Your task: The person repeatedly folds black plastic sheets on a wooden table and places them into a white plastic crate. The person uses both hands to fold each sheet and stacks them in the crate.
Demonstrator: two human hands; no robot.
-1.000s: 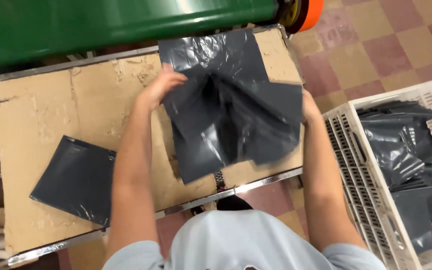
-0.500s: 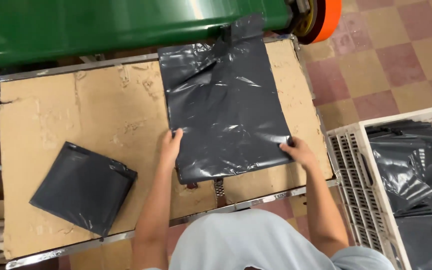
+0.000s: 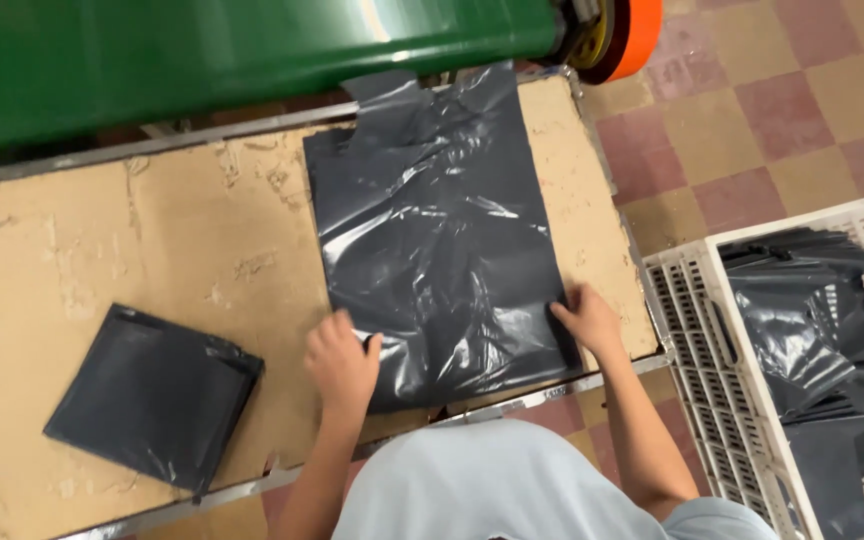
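A dark grey plastic bag lies spread flat on the brown worn table, its handles pointing toward the far edge. My left hand presses on the bag's near left corner. My right hand rests on its near right corner, fingers on the plastic. At the table's near left lies a folded stack of the same dark bags, apart from both hands.
A green machine body with an orange wheel runs along the table's far edge. To the right, on the checkered floor, stands a white plastic crate holding several crumpled dark bags.
The bag, bunched and lifted in both hands a second ago, now lies spread flat on the table. Both hands have drawn back to its near corners.
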